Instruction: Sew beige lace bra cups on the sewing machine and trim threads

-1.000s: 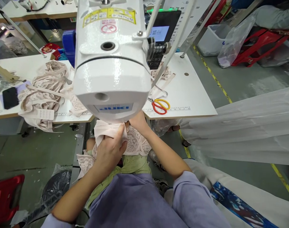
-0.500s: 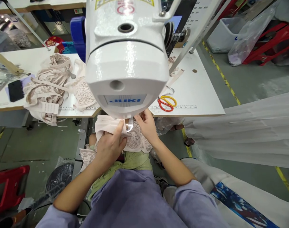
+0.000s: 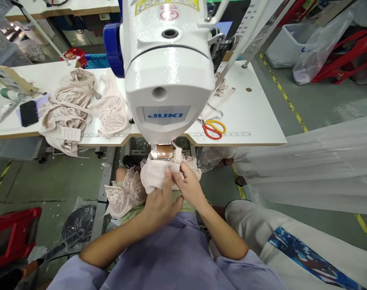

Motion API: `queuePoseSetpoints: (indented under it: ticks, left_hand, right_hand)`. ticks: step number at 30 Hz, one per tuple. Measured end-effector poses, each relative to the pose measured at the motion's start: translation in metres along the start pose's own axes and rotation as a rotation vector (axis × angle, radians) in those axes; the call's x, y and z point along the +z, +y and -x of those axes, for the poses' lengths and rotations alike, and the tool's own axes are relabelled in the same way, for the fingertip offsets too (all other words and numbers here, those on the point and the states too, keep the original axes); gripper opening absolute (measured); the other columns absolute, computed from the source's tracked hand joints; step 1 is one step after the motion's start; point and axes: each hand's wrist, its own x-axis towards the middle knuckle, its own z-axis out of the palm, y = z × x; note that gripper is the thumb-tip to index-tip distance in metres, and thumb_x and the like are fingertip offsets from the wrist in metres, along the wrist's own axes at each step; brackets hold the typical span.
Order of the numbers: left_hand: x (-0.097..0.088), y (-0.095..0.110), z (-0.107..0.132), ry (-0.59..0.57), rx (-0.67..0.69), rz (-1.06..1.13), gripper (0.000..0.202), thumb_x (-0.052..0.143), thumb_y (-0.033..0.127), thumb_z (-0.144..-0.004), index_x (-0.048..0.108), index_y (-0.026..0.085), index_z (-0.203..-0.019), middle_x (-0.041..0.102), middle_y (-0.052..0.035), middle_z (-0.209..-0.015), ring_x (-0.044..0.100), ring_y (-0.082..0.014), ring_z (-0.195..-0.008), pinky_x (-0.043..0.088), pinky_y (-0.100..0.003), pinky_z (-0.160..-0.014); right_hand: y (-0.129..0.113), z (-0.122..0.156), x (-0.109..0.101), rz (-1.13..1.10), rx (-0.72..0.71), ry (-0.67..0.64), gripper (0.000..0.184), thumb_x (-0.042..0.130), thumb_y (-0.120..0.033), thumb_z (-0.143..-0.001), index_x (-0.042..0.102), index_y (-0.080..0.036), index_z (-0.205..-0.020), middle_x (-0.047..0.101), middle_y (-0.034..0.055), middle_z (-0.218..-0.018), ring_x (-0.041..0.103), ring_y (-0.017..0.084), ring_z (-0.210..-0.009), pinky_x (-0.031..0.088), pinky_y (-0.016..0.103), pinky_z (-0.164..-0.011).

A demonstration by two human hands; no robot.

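A beige lace bra (image 3: 155, 175) hangs just below the end of the white JUKI sewing machine (image 3: 168, 80), part of it bunched against the machine's metal-and-brown lower end (image 3: 162, 151). My right hand (image 3: 189, 187) pinches the bra's edge between thumb and fingers. Slightly blurred, my left hand (image 3: 162, 203) lies against the plain panel from below, fingertips closed on its edge close to the right hand. More lace cups (image 3: 123, 197) rest on my lap to the left; I cannot tell whether they belong to the same bra.
On the white table (image 3: 262, 121) lie scissors with red and yellow handles (image 3: 213, 128), a pile of beige bras (image 3: 69, 108), a single bra (image 3: 112, 110) and a black phone (image 3: 29, 113). A person in light trousers (image 3: 250, 229) is close on my right. A red stool (image 3: 14, 237) stands at left.
Both hands have drawn the bra down and towards me, away from the machine's end. My left hand has shifted right, beside the right hand. The view has shifted slightly.
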Motion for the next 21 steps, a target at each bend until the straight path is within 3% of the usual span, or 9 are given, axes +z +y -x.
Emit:
queuePoseSetpoints:
  ticks: [3, 6, 8, 10, 11, 13, 15, 17, 21]
  left_hand:
    - [-0.009, 0.01, 0.019, -0.11, 0.018, 0.244, 0.092, 0.055, 0.042, -0.097, -0.001, 0.007, -0.16, 0.071, -0.0236, -0.12, 0.074, -0.026, -0.08, 0.058, -0.033, -0.062]
    - [-0.03, -0.003, 0.019, -0.184, -0.034, 0.473, 0.062, 0.055, 0.033, -0.099, 0.029, 0.018, -0.153, 0.077, -0.006, -0.091, 0.072, -0.0181, -0.071, 0.056, -0.026, -0.061]
    - [-0.044, -0.014, 0.008, -0.102, 0.013, 0.5, 0.038, 0.051, 0.023, -0.099, 0.05, 0.021, -0.137, 0.076, -0.0044, -0.089, 0.072, -0.0164, -0.076, 0.057, -0.027, -0.07]
    - [-0.053, -0.022, -0.006, -0.027, 0.159, 0.477, 0.033, 0.049, 0.022, -0.099, 0.055, 0.017, -0.131, 0.074, -0.0128, -0.11, 0.07, -0.0221, -0.103, 0.056, -0.037, -0.09]
    - [-0.055, -0.025, -0.013, -0.041, 0.237, 0.45, 0.033, 0.048, 0.024, -0.099, 0.057, 0.014, -0.129, 0.072, -0.0162, -0.118, 0.067, -0.0251, -0.112, 0.053, -0.042, -0.098]
    - [-0.051, -0.031, -0.023, -0.146, 0.242, 0.364, 0.029, 0.045, 0.028, -0.1, 0.066, 0.013, -0.114, 0.074, -0.0163, -0.105, 0.069, -0.0269, -0.103, 0.051, -0.046, -0.099]
    - [-0.039, -0.039, -0.027, -0.273, 0.012, 0.311, 0.035, 0.045, 0.033, -0.099, 0.069, 0.014, -0.083, 0.07, -0.0112, -0.071, 0.069, -0.0248, -0.076, 0.053, -0.042, -0.085]
    - [-0.022, -0.05, -0.025, -0.429, -0.292, 0.465, 0.048, 0.044, 0.042, -0.099, 0.064, 0.017, -0.063, 0.059, -0.0061, -0.052, 0.062, -0.0207, -0.058, 0.051, -0.035, -0.07]
    - [0.003, -0.066, -0.013, -0.603, -0.681, 1.327, 0.052, 0.054, 0.063, -0.09, 0.065, 0.017, -0.07, 0.056, -0.0014, -0.051, 0.059, -0.0176, -0.054, 0.048, -0.03, -0.063]
  right_hand:
    - [0.001, 0.018, -0.004, -0.117, 0.119, 0.041, 0.035, 0.055, -0.055, -0.094, 0.062, -0.02, -0.088, 0.064, 0.0007, -0.081, 0.058, 0.016, -0.076, 0.049, 0.026, -0.069]
    - [0.004, 0.024, -0.013, -0.259, 0.212, -0.011, 0.039, 0.061, -0.058, -0.09, 0.065, -0.019, -0.092, 0.064, 0.0001, -0.08, 0.056, 0.014, -0.072, 0.046, 0.024, -0.065]
    - [0.002, 0.024, -0.018, -0.278, 0.265, -0.156, 0.042, 0.063, -0.06, -0.088, 0.066, -0.018, -0.09, 0.063, -0.0005, -0.076, 0.054, 0.013, -0.067, 0.043, 0.023, -0.061]
    - [-0.003, 0.02, -0.022, -0.248, 0.25, -0.375, 0.044, 0.06, -0.061, -0.089, 0.067, -0.018, -0.09, 0.064, 0.0003, -0.078, 0.056, 0.013, -0.069, 0.043, 0.023, -0.062]
    - [-0.006, 0.019, -0.022, -0.208, 0.211, -0.495, 0.044, 0.057, -0.06, -0.091, 0.067, -0.017, -0.09, 0.065, 0.0009, -0.08, 0.057, 0.014, -0.071, 0.044, 0.024, -0.063]
    - [-0.011, 0.015, -0.02, -0.012, 0.083, -0.671, 0.041, 0.051, -0.053, -0.097, 0.067, -0.017, -0.087, 0.066, 0.002, -0.079, 0.058, 0.015, -0.071, 0.044, 0.025, -0.064]
    - [-0.011, 0.013, -0.014, 0.355, -0.08, -0.664, 0.036, 0.047, -0.04, -0.1, 0.067, -0.016, -0.082, 0.065, 0.0033, -0.076, 0.057, 0.015, -0.069, 0.041, 0.025, -0.063]
    - [-0.003, 0.013, -0.007, 0.734, -0.23, -0.526, 0.031, 0.044, -0.027, -0.101, 0.068, -0.016, -0.084, 0.066, 0.0057, -0.078, 0.058, 0.016, -0.07, 0.039, 0.027, -0.063]
    - [0.018, 0.011, 0.004, 0.93, -0.445, -0.328, 0.028, 0.043, -0.019, -0.101, 0.071, -0.017, -0.103, 0.07, 0.0087, -0.088, 0.063, 0.02, -0.079, 0.044, 0.031, -0.068]
